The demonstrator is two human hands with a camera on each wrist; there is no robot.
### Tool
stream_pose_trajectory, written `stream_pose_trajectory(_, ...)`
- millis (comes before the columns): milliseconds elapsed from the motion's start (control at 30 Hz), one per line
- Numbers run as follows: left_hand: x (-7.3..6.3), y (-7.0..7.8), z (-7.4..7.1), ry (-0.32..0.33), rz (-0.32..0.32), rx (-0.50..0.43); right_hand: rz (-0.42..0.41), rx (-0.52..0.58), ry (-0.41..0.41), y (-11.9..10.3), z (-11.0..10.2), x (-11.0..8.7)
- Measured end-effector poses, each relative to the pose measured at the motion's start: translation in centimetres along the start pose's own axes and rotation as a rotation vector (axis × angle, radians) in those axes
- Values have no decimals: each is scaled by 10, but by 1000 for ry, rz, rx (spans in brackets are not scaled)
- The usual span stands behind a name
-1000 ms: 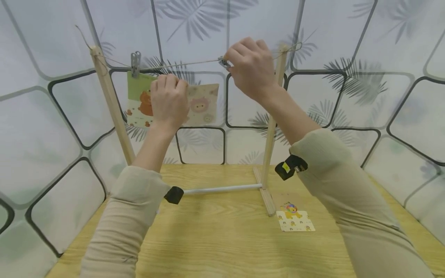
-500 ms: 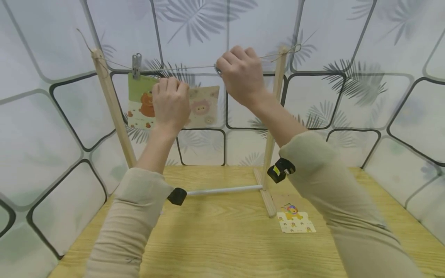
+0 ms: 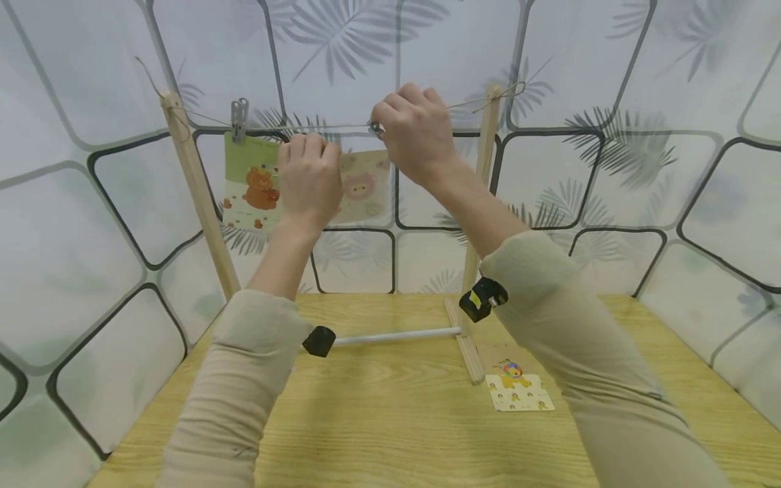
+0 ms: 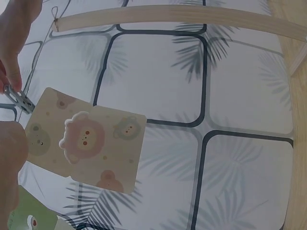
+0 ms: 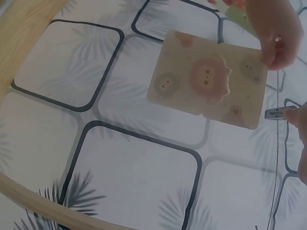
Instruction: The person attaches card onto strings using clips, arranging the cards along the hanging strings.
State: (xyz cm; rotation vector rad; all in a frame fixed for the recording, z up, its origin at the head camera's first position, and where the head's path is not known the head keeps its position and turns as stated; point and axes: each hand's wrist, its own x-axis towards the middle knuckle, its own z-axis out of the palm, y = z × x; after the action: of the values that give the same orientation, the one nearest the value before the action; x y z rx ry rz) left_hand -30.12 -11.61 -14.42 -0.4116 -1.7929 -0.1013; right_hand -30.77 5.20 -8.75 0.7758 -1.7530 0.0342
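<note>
At the far left of the head view, a wooden post (image 3: 198, 196) leans slightly and bears one end of a thin string (image 3: 329, 127). Next along, a grey clothespin (image 3: 238, 122) grips the string and the top of a green-and-white bear card (image 3: 251, 203), which hangs upright, its right part behind the left hand (image 3: 310, 179). That hand, fingers bent, pinches a beige card (image 3: 366, 190) with a pink animal face by its upper corner, holding it just below the string. Between the two hands, a second clothespin (image 3: 375, 128) sits at the string, just beside the beige card's upper edge, and the right hand (image 3: 417, 139) pinches it between thumb and curled fingers. Lower down, a white rod (image 3: 396, 335) runs rightward to the foot of the right-hand post (image 3: 486, 146). Farthest right, a card with a rainbow-maned lion (image 3: 521, 394) lies flat on the wood-grain tabletop (image 3: 378, 420), just beside that foot
</note>
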Motion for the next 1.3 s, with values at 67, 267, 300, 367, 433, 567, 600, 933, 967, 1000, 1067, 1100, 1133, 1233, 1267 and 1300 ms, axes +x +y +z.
stream_pose_trajectory(67, 0, 0, 1, -2, -2, 7, 6, 1, -22, -2, 0, 1)
stream_pose_trajectory(267, 2, -2, 2, 12, -13, 23, 16, 7, -53, -8, 0, 3)
stream_pose_trajectory(300, 2, -3, 2, 19, -15, 31, 16, 11, -54, -8, 0, 3)
stream_pose_trajectory(367, 4, -4, 3, 31, -20, 46, 14, 20, -55, -9, 0, 3)
stream_pose_trajectory(433, 6, -6, 3, 42, -24, 59, 11, 26, -53, -9, 0, 3)
stream_pose_trajectory(567, 9, -6, 2, 54, -26, 80, 6, 23, -49, -9, 0, 2)
stream_pose_trajectory(600, 10, -5, 2, 54, -25, 91, 5, 21, -47, -9, 0, 2)
stream_pose_trajectory(933, 14, -5, 1, -14, 8, 137, 0, 15, -73, -10, -1, 3)
stream_pose_trajectory(967, 15, -5, 1, -9, 11, 139, -2, 13, -77, -10, -1, 3)
stream_pose_trajectory(1000, 15, -5, 2, -2, 14, 144, -5, 11, -81, -10, -1, 3)
stream_pose_trajectory(1067, 15, -6, 3, 19, 25, 157, -11, 8, -88, -11, -1, 3)
stream_pose_trajectory(1100, 15, -7, 3, 32, 32, 162, -14, 7, -90, -12, -1, 3)
stream_pose_trajectory(1133, 14, -7, 4, 44, 39, 168, -16, 5, -90, -12, -1, 3)
stream_pose_trajectory(1233, 14, -7, 5, 78, 58, 176, -20, 9, -87, -12, -1, 3)
stream_pose_trajectory(1267, 14, -7, 6, 88, 63, 178, -21, 10, -85, -12, -1, 2)
stream_pose_trajectory(1300, 14, -7, 6, 98, 69, 177, -21, 12, -82, -11, -1, 2)
